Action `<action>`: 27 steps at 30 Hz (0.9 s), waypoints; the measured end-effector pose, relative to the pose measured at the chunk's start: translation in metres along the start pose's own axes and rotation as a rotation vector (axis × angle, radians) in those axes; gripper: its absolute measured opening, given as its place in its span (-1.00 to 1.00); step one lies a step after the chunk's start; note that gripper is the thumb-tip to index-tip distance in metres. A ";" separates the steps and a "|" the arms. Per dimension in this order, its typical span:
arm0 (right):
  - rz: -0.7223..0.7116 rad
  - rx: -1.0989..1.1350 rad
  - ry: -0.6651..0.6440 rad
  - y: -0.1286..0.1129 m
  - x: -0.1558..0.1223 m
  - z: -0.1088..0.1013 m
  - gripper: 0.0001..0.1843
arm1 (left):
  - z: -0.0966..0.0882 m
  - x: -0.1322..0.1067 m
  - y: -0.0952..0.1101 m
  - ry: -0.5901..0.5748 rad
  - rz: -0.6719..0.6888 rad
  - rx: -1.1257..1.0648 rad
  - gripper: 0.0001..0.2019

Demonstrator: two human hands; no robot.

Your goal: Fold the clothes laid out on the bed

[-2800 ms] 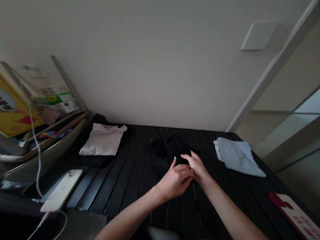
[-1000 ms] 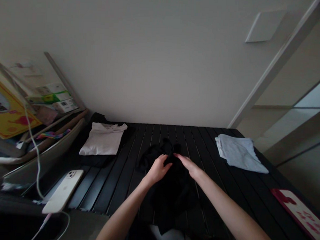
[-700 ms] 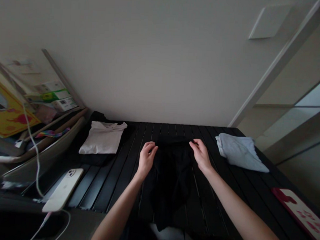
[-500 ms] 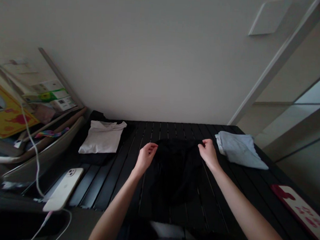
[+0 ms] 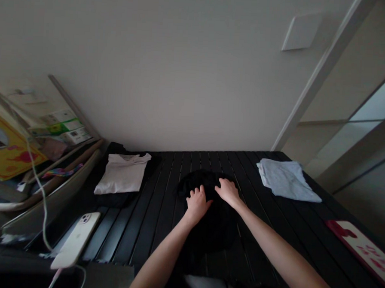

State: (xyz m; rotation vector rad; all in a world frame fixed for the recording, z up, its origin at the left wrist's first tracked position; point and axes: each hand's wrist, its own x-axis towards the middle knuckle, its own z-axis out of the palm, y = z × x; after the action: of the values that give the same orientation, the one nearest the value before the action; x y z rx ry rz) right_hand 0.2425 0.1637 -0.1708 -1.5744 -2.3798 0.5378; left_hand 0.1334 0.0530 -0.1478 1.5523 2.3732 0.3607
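Observation:
A black garment lies spread on the black slatted table, hard to tell apart from the dark slats. My left hand rests flat on its upper part, fingers stretched out. My right hand lies beside it on the same cloth, fingers also flat. The two hands are close together near the garment's far edge.
A folded white shirt sits on dark cloth at the left. A folded light blue garment lies at the right. A white phone on a cable rests near the front left. Boxes and clutter stand left; a red-and-white card right.
My hands held the garment's top edge stretched apart half a second ago. Now they have come together and lie flat on the cloth, which rests on the table.

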 end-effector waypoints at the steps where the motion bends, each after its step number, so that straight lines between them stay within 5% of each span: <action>1: -0.015 0.027 0.018 0.001 0.002 -0.002 -0.82 | 0.001 0.002 -0.002 -0.010 0.016 0.000 -0.50; 6: -0.041 0.127 0.134 0.021 0.009 -0.027 -0.78 | -0.006 0.006 -0.029 0.079 0.092 -0.243 -0.85; 14: 0.158 0.193 0.663 0.108 0.016 -0.069 -0.76 | -0.076 -0.004 -0.114 0.632 -0.020 -0.524 -0.86; 19: 0.268 0.025 0.454 0.134 0.010 -0.057 -0.67 | -0.083 -0.005 -0.153 0.682 -0.155 -0.358 -0.82; 23: 0.133 -0.021 0.456 0.109 0.017 -0.045 -0.50 | -0.080 0.000 -0.134 0.802 -0.078 -0.441 -0.78; 27: -0.175 0.104 0.260 0.056 0.051 -0.037 -0.71 | -0.076 0.021 -0.080 0.668 0.157 -0.392 -0.73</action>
State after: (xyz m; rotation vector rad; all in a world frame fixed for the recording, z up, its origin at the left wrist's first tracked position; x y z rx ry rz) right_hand 0.2841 0.2367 -0.1617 -1.2905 -2.2269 0.3874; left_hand 0.0296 0.0364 -0.1078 1.5887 2.3909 1.4800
